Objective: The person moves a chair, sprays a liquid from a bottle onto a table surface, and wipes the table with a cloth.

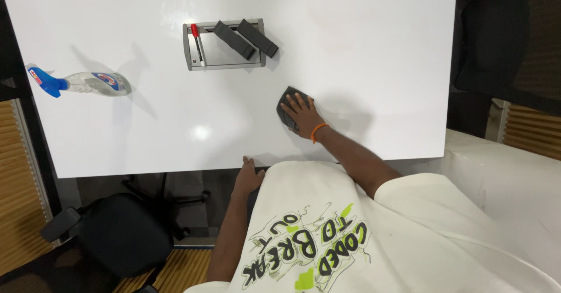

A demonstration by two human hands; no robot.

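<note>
My right hand lies flat, fingers spread, on a dark wiping pad and presses it onto the white board surface, right of centre. An orange band circles that wrist. My left hand is at the board's near edge. Its thumb is on top of the edge and its fingers are hidden below.
A grey tray at the back holds a red-capped marker and two black block erasers. A clear spray bottle with a blue trigger lies at the left. A black office chair stands below the board's near edge, and another dark chair is at the right.
</note>
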